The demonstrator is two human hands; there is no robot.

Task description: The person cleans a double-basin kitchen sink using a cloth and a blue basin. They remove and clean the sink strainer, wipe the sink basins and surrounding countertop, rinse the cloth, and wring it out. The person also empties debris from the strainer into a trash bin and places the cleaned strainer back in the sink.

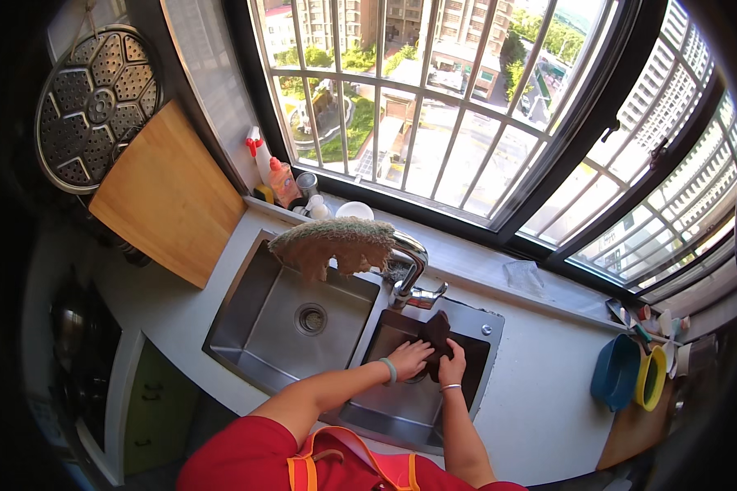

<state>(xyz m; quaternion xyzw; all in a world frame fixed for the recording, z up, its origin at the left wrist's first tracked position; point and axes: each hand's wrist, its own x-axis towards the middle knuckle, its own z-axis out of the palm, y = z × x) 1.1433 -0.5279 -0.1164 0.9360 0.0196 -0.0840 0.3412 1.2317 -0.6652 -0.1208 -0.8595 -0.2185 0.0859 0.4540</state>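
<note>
A dark brown cloth (pixel 436 334) is held over the right basin (pixel 399 402) of a stainless steel double sink. My right hand (pixel 452 363) grips its right side, thumb and fingers closed on it. My left hand (pixel 410 359) lies against the cloth's left side with the fingers stretched out; whether it grips any of it cannot be told. Behind my hands stands the chrome faucet (pixel 413 258), its spout reaching over the left basin (pixel 270 319). A tan and greenish rag (pixel 338 242) hangs over the spout. The right basin's drain is mostly hidden by the cloth and my hands.
A wooden board (pixel 169 196) and a round perforated steamer rack (pixel 98 110) stand at the left. Bottles (pixel 284 184) and a white dish (pixel 354 211) sit on the ledge below the barred window. A blue basin (pixel 615 372) and a yellow one (pixel 651 379) are at the right.
</note>
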